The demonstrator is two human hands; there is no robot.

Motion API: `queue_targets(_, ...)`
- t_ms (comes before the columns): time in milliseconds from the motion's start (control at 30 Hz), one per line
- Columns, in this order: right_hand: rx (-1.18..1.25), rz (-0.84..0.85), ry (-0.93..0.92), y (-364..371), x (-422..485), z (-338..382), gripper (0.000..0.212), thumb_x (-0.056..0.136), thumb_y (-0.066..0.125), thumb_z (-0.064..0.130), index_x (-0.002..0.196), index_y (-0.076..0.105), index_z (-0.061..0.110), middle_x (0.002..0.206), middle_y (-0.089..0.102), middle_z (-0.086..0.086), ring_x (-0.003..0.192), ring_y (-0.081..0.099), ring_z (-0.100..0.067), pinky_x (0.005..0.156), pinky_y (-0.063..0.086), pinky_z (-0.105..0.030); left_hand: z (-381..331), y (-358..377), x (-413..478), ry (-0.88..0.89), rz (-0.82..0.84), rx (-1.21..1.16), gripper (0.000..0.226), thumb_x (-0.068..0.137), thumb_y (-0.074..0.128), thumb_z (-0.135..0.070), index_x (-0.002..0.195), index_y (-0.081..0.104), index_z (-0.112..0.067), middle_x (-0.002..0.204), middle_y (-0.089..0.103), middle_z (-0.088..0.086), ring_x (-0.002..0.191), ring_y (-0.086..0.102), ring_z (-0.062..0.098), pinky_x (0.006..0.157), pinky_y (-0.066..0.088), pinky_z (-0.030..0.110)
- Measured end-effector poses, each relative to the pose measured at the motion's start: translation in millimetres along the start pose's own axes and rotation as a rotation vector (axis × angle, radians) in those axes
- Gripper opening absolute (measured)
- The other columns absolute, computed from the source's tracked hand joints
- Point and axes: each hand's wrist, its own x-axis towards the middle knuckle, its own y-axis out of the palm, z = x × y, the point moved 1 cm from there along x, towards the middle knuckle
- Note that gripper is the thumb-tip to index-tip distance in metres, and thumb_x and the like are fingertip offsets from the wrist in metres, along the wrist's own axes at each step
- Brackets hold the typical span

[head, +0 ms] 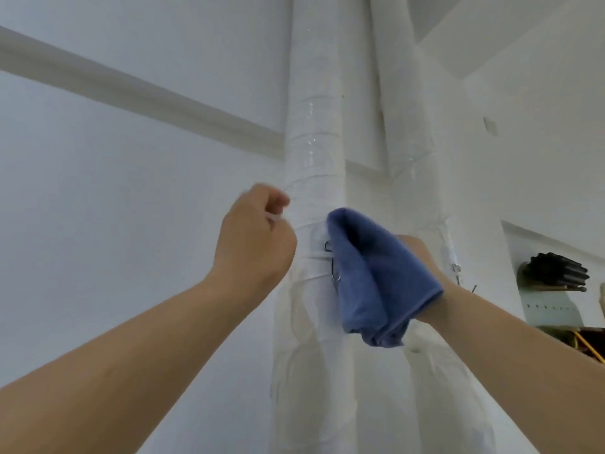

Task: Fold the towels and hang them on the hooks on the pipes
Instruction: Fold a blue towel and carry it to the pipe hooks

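A folded blue towel hangs over my right hand, which is raised against the white wrapped pipe; the towel hides most of that hand. Just left of the towel a small metal hook sticks out of the pipe, held by white ties. My left hand is up at the pipe's left side with its fingers curled, pinching a thin white tie strap. A second hook hangs on the right-hand pipe.
White walls surround the pipes, with a moulding strip running across the left wall. At the far right an opening shows dark rolled items on a shelf and a yellow cord below.
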Motion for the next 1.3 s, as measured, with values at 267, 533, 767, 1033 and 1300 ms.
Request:
queue_targets(267, -0.233, -0.147, -0.058, -10, -16, 56, 0.031, 0.076, 0.080, 0.021, 0.070, 0.049, 0.017, 0.065, 0.048, -0.004, 0.056, 0.048, -0.015, 0.047, 0.041, -0.023, -49, 11, 6, 0.477, 0.410, 0.524, 0.031, 0.096, 0.054, -0.053, 0.093, 0.073, -0.029, 0.095, 0.071, -0.009, 0.091, 0.064, 0.012, 0.079, 0.055, 0.031)
queue_targets(533, -0.354, -0.102, 0.016, -7, -27, 40, 0.033, 0.084, 0.076, 0.030, 0.106, 0.059, 0.012, 0.098, 0.067, -0.007, 0.083, 0.066, -0.021, 0.071, 0.061, -0.041, -11, 11, -15, 0.461, 0.501, 0.687, 0.010, 0.095, 0.049, -0.040, 0.096, 0.056, -0.032, 0.098, 0.062, -0.007, 0.093, 0.058, 0.018, 0.078, 0.053, 0.039)
queue_targets(767, -0.815, 0.058, -0.481, 0, -32, 33, 0.029, 0.089, 0.063, 0.016, 0.110, 0.070, 0.034, 0.108, 0.068, 0.012, 0.101, 0.065, -0.013, 0.088, 0.057, -0.039, -8, 22, -35, 0.419, 0.468, 0.546, 0.037, 0.089, 0.052, -0.062, 0.114, 0.057, -0.035, 0.100, 0.063, -0.015, 0.097, 0.052, 0.012, 0.080, 0.053, 0.034)
queue_targets(1033, -0.343, 0.343, -0.018, -9, -55, 34, 0.017, 0.100, 0.061, 0.027, 0.109, 0.076, 0.027, 0.107, 0.079, 0.003, 0.105, 0.073, -0.018, 0.095, 0.058, -0.035, 9, 19, -45, 0.253, 0.413, 0.368, 0.041, 0.087, 0.067, -0.047, 0.124, 0.054, -0.037, 0.103, 0.068, -0.013, 0.092, 0.063, 0.012, 0.082, 0.055, 0.032)
queue_targets(1300, -0.202, 0.265, 0.071, 2, -56, 22, 0.018, 0.102, 0.060, 0.022, 0.110, 0.076, 0.020, 0.103, 0.079, -0.005, 0.091, 0.073, -0.017, 0.077, 0.056, -0.028, 17, 20, -58, 0.115, 0.398, 0.128, 0.024, 0.100, 0.052, -0.031, 0.117, 0.069, -0.028, 0.105, 0.073, -0.011, 0.096, 0.066, 0.008, 0.089, 0.054, 0.031)
